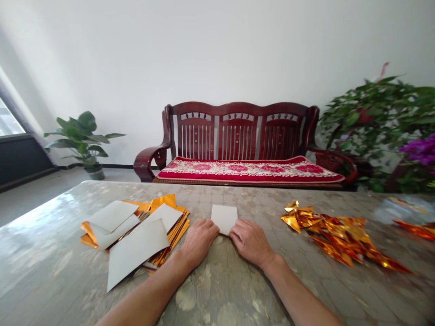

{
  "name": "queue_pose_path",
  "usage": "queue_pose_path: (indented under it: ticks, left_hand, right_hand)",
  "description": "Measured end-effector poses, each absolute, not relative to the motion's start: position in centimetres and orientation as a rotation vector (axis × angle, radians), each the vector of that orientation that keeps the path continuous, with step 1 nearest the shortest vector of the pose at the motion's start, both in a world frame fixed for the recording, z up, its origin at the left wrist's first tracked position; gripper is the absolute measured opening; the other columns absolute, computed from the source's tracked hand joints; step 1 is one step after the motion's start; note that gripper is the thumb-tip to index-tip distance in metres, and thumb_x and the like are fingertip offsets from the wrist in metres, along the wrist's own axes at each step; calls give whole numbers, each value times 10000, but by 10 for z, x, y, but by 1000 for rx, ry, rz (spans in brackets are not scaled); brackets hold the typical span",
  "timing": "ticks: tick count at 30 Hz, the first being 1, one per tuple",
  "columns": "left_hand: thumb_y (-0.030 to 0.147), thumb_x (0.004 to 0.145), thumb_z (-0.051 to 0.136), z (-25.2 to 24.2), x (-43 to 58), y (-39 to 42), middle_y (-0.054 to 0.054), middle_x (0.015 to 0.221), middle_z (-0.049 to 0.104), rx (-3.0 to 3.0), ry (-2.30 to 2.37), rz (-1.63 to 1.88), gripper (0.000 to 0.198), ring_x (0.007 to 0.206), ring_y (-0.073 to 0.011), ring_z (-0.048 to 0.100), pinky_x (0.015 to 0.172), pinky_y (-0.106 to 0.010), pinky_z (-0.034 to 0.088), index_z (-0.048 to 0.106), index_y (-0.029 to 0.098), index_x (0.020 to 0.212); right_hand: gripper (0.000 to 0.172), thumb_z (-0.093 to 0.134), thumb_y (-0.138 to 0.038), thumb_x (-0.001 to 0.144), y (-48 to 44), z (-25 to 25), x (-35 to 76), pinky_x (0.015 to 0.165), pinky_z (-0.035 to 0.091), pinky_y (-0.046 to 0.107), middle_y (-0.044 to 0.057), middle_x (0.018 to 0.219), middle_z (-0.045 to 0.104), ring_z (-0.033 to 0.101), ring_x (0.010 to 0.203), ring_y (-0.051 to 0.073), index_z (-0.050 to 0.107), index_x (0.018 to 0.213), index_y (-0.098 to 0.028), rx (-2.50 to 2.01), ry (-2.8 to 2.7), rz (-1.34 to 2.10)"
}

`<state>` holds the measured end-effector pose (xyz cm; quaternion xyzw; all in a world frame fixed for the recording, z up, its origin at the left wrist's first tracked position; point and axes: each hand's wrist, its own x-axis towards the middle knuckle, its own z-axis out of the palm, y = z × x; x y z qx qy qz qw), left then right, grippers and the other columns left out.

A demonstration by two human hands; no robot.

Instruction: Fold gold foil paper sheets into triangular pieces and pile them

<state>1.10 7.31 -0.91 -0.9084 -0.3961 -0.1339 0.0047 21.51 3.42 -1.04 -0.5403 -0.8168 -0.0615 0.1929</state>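
A small sheet of paper (224,216), pale side up, lies on the table between my two hands. My left hand (201,240) has its curled fingers on the sheet's near left corner. At the near right corner, the closed fingers of my right hand (252,241) grip the same sheet. Left of my hands is a loose pile of foil paper sheets (139,249), some pale side up, others showing gold. Off to the right lies a heap of folded gold foil pieces (340,233) with pointed ends. My fingertips are partly hidden.
The patterned table (204,294) fills the foreground. A clear plastic bag (404,210) sits at its right side near another folded foil piece (416,230). Beyond stand a dark red wooden bench (238,140) with a floral cushion, a potted plant (84,140) and leafy greenery (377,117).
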Motion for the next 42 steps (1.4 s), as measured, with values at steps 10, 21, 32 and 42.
queue_pose_path:
  ticks: [10,21,32,42]
  left_hand:
    - [318,985,429,-11,6,78,-40,887,662,-2946,-1346,-694,313,895,-179,590,785,-270,407,687,213,842]
    - [333,912,519,-15,8,86,-39,776,676,-2889,-1781,-791,305,767,-161,600,692,-251,378,681,171,710]
    - [383,862,583,-11,8,86,-30,795,671,-2725,-1895,-730,273,807,-175,593,696,-264,352,670,177,706]
    - [397,900,538,-13,8,84,-53,835,665,-2656,-1756,-604,305,849,-204,584,734,-300,346,655,183,716]
  right_hand:
    - [192,521,-282,944,38,-14,218,780,397,280,13,856,678,587,871,173,687,858,-238,-1502,-2181,30]
    - [243,494,-291,939,43,-13,219,728,399,247,17,860,681,609,866,164,699,821,-235,-1698,-2056,128]
    - [184,543,-308,887,44,-15,218,685,366,249,7,855,702,616,836,166,693,796,-251,-1751,-1977,158]
    - [175,552,-323,875,44,-14,217,673,349,251,7,857,706,615,833,166,691,794,-254,-1785,-1958,140]
